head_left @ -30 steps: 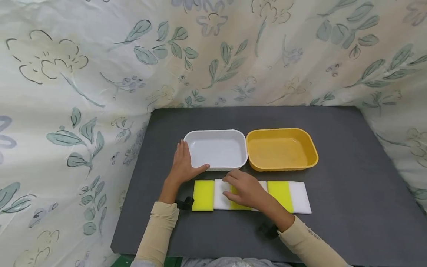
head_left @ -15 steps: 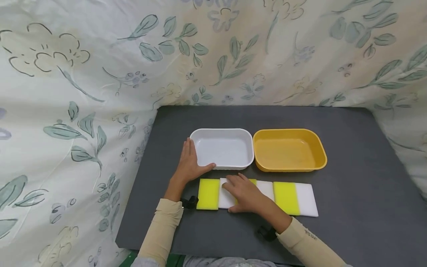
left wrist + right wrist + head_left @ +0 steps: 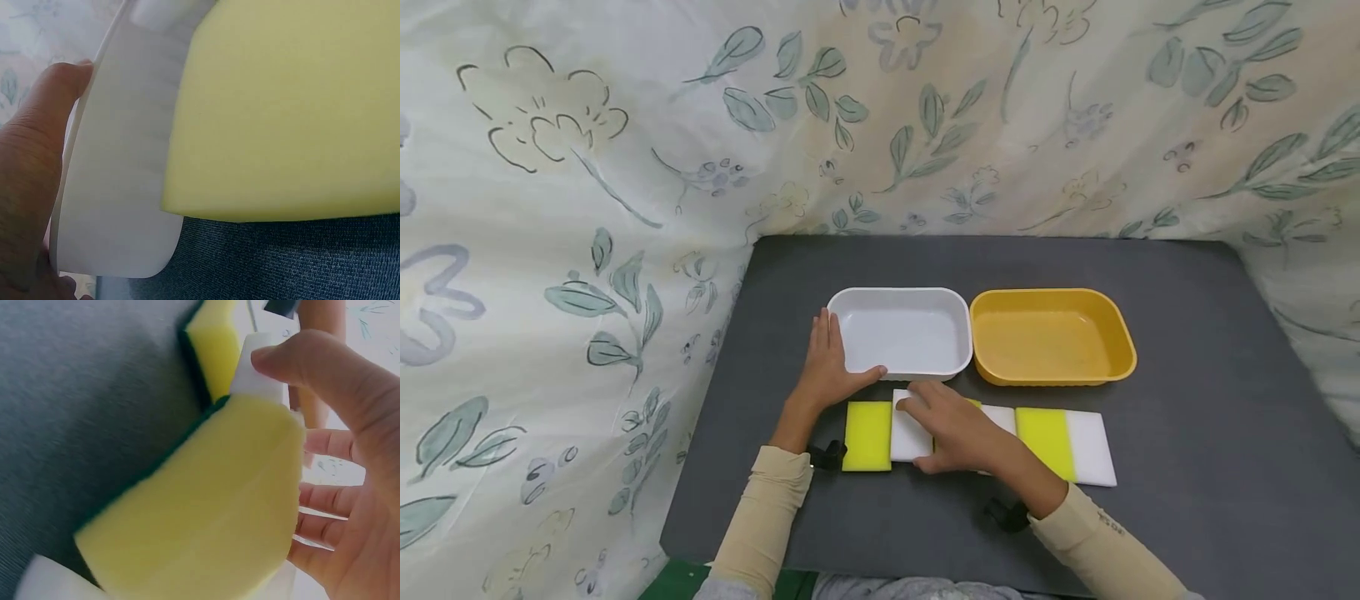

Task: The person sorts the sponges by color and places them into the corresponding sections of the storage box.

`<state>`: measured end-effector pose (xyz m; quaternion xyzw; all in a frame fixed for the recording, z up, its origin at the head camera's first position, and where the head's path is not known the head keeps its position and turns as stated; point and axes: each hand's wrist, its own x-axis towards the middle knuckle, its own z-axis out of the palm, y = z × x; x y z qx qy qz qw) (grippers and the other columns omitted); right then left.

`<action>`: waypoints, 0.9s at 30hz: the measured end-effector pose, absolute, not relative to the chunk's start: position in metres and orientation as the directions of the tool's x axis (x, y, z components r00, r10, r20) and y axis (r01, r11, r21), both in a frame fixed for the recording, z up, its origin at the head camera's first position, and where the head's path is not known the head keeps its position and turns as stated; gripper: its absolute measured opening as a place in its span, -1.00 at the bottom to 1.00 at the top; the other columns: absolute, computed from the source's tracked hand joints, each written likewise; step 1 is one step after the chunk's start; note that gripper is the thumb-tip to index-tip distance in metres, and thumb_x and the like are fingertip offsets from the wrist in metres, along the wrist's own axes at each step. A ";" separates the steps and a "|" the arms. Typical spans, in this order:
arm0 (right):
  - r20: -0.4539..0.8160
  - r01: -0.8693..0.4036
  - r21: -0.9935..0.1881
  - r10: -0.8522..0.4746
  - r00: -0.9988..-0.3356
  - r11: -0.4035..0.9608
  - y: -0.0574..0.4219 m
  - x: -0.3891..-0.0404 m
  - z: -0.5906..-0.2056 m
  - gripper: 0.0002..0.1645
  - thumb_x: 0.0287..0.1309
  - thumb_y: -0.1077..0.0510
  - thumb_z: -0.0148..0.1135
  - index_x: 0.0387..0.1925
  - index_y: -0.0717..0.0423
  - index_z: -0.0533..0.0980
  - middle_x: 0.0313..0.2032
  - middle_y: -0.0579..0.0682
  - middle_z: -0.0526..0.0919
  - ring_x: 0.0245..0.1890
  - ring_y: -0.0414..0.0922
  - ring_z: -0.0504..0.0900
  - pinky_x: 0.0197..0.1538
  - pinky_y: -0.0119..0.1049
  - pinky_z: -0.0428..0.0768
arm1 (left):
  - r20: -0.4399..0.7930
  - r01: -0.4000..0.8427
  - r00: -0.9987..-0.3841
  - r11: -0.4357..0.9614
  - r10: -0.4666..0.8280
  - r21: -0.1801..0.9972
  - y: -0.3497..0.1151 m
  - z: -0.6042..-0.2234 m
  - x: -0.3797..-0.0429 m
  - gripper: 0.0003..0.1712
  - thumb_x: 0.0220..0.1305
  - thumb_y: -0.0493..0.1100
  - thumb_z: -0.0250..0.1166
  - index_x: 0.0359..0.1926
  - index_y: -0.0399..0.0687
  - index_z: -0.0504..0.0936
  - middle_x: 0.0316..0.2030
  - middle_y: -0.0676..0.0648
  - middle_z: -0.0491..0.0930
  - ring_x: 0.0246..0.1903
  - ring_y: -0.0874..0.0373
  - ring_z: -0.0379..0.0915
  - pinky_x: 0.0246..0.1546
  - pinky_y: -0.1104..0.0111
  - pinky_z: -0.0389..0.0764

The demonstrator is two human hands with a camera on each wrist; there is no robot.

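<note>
My left hand (image 3: 823, 367) lies at the near-left corner of a white tray (image 3: 901, 333). Its straight fingers run along the tray's left side, while the thumb (image 3: 78, 75) touches the near rim. Below that tray, my right hand (image 3: 955, 429) pinches a white sponge (image 3: 908, 437) between its thumb at the near edge and its fingers at the far edge. The sponge belongs to a row of alternating yellow and white ones. Under the right palm is a yellow sponge (image 3: 200, 506) with a dark green scouring side, mostly covered in the head view.
A yellow tray (image 3: 1052, 333) stands against the white tray's right side. In the row are also a yellow sponge (image 3: 868, 436) at the left end, and a white sponge (image 3: 1000, 418), a yellow sponge (image 3: 1045, 437) and a white sponge (image 3: 1090, 450) towards the right. Floral cloth hangs behind the dark table (image 3: 1195, 375).
The right hand has closed on the second sponge from the left, and that white sponge has shifted slightly towards the white tray. The left hand stays at the tray corner.
</note>
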<state>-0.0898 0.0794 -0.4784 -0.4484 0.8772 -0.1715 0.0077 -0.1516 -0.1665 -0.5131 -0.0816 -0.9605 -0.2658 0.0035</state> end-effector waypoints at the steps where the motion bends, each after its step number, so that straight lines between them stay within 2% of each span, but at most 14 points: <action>1: 0.134 -0.781 -0.311 -0.789 -0.600 0.541 0.079 -0.091 -0.475 -0.15 -0.31 -0.19 0.39 0.08 0.01 0.34 0.05 0.05 0.33 -0.05 -0.08 0.30 -0.02 -0.19 0.38 | 0.053 0.159 -0.987 0.845 0.153 0.510 -0.168 -0.512 -0.152 0.44 -0.25 0.59 0.09 0.38 -0.21 -0.36 0.37 -0.06 -0.54 0.33 -0.06 -0.54 0.18 -0.03 0.00; 7: 0.153 -0.765 -0.341 -0.771 -0.618 0.546 0.081 -0.103 -0.457 -0.14 -0.27 -0.22 0.37 0.11 -0.04 0.31 0.14 0.05 0.29 0.05 -0.10 0.26 -0.01 -0.21 0.40 | 0.072 0.157 -0.988 0.842 0.140 0.517 -0.171 -0.508 -0.155 0.45 -0.26 0.59 0.10 0.38 -0.19 -0.37 0.38 -0.13 -0.45 0.33 -0.04 -0.54 0.16 -0.03 0.03; 12: 0.207 -0.761 -0.368 -0.751 -0.627 0.534 0.085 -0.116 -0.450 -0.17 -0.25 -0.24 0.33 0.10 -0.02 0.33 0.15 0.06 0.28 0.09 -0.11 0.23 -0.10 -0.26 0.45 | 0.060 0.156 -0.987 0.831 0.147 0.534 -0.170 -0.509 -0.151 0.45 -0.26 0.58 0.12 0.38 -0.20 -0.35 0.38 -0.14 -0.44 0.33 -0.04 -0.54 0.15 -0.03 0.06; 16: 0.220 -0.721 -0.409 -0.707 -0.672 0.559 0.089 -0.132 -0.452 -0.19 -0.21 -0.25 0.32 0.11 -0.03 0.34 0.18 0.03 0.25 0.12 -0.13 0.20 -0.09 -0.25 0.45 | 0.056 0.155 -0.987 0.838 0.148 0.524 -0.168 -0.514 -0.151 0.44 -0.26 0.58 0.12 0.38 -0.20 -0.32 0.38 -0.15 -0.41 0.33 -0.05 -0.51 0.14 -0.03 0.09; 20: 0.193 -0.658 -0.472 -0.660 -0.726 0.587 0.089 -0.151 -0.461 -0.22 -0.17 -0.23 0.31 0.11 -0.05 0.32 0.20 0.05 0.22 0.14 -0.09 0.18 -0.07 -0.17 0.44 | 0.032 0.142 -0.989 0.842 0.147 0.521 -0.171 -0.520 -0.148 0.43 -0.25 0.58 0.11 0.38 -0.19 -0.33 0.38 -0.13 -0.44 0.33 -0.05 -0.52 0.14 -0.03 0.09; 27: 0.086 -0.592 -0.502 -0.645 -0.760 0.631 0.071 -0.185 -0.482 -0.23 -0.17 -0.18 0.34 0.12 -0.07 0.33 0.21 0.05 0.21 0.15 -0.06 0.17 0.03 -0.11 0.37 | 0.031 0.125 -0.991 0.854 0.127 0.505 -0.182 -0.530 -0.139 0.42 -0.22 0.58 0.09 0.38 -0.20 -0.32 0.37 -0.16 -0.42 0.33 -0.07 -0.51 0.13 -0.03 0.12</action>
